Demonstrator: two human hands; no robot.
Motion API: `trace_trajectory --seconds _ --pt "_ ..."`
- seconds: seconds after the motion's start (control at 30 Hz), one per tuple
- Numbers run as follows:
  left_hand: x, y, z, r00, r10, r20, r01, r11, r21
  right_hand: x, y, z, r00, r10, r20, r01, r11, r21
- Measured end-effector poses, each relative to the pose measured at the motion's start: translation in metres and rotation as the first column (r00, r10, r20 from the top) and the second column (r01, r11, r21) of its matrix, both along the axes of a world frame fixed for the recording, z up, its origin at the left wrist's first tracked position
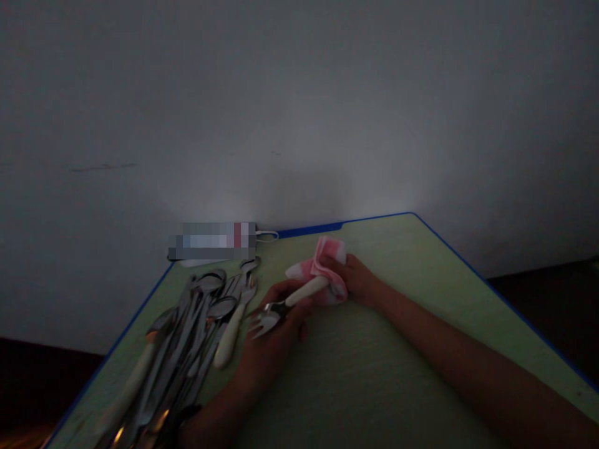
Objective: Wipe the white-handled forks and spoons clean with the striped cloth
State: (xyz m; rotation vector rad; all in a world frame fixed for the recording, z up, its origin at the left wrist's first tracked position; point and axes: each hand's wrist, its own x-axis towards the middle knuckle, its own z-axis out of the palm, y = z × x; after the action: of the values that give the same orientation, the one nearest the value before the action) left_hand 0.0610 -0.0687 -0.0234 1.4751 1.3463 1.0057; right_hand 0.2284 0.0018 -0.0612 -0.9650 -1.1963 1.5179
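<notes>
My left hand [276,340] is closed around a fork [306,291] with a pale handle, its metal tines pointing left toward my wrist. In my right hand [353,277] is a pink and white cloth [330,252], bunched up and wrapped over the end of the fork's handle. The fingers of my right hand are partly hidden by the cloth. Just left of my left hand lies another pale-handled fork [229,337], at the edge of a pile of metal spoons and other cutlery [187,337].
A pale green table [388,374] with a blue edge stands against a grey wall [299,112]. At its back left is a blurred-out, box-like object [210,242] with a white cable [267,236] beside it. The scene is dim.
</notes>
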Motion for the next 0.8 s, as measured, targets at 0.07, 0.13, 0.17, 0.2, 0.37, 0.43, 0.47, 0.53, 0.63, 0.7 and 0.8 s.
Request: trace_trajectory --seconds 0.07,0.13,0.17,0.2,0.37,0.43,0.47,0.53,0.63,0.7,0.8 --pt "0.000 0.001 0.000 1.000 -0.014 0.009 0.014 1.000 -0.008 0.001 -0.001 0.001 0.996 0.012 0.084 -0.017 0.998 0.054" --pt "0.000 0.002 0.000 0.999 0.004 0.044 -0.003 1.000 -0.026 0.001 -0.002 0.000 0.995 0.012 0.096 -0.017 0.998 0.055" --pt "0.000 0.003 0.000 0.998 0.020 0.057 -0.019 0.999 -0.030 0.000 -0.002 0.000 0.997 0.008 0.078 -0.011 0.999 0.036" --pt "0.000 0.003 -0.001 0.997 0.036 0.070 -0.034 0.999 -0.030 -0.001 -0.002 -0.001 0.999 0.003 0.047 -0.004 1.000 0.008" --pt "-0.002 0.005 -0.007 0.989 0.052 0.139 -0.050 0.999 -0.016 -0.006 0.005 0.000 0.954 -0.086 -0.289 0.030 0.981 -0.193" --pt "-0.003 0.005 -0.009 0.988 0.062 0.143 -0.059 0.998 -0.022 -0.005 0.008 0.003 0.895 -0.094 -0.435 -0.032 0.961 -0.273" --pt "-0.003 0.004 -0.010 0.986 0.071 0.151 -0.068 0.997 -0.026 -0.004 0.009 0.005 0.863 -0.086 -0.498 -0.074 0.953 -0.293" --pt "-0.001 0.004 -0.012 0.976 0.082 0.200 -0.076 0.996 -0.038 -0.001 0.011 0.008 0.805 -0.065 -0.590 -0.134 0.948 -0.287" --pt "0.002 0.003 -0.013 0.943 0.008 0.333 0.019 0.997 -0.077 0.003 0.011 0.010 0.771 -0.048 -0.635 -0.167 0.947 -0.274" --pt "0.004 0.002 -0.013 0.925 -0.053 0.375 0.104 0.988 -0.117 0.003 0.009 0.010 0.779 -0.046 -0.625 -0.184 0.937 -0.298" --pt "0.005 0.001 -0.012 0.939 -0.106 0.328 0.169 0.971 -0.169 0.000 0.008 0.010 0.816 -0.032 -0.577 -0.204 0.918 -0.339"
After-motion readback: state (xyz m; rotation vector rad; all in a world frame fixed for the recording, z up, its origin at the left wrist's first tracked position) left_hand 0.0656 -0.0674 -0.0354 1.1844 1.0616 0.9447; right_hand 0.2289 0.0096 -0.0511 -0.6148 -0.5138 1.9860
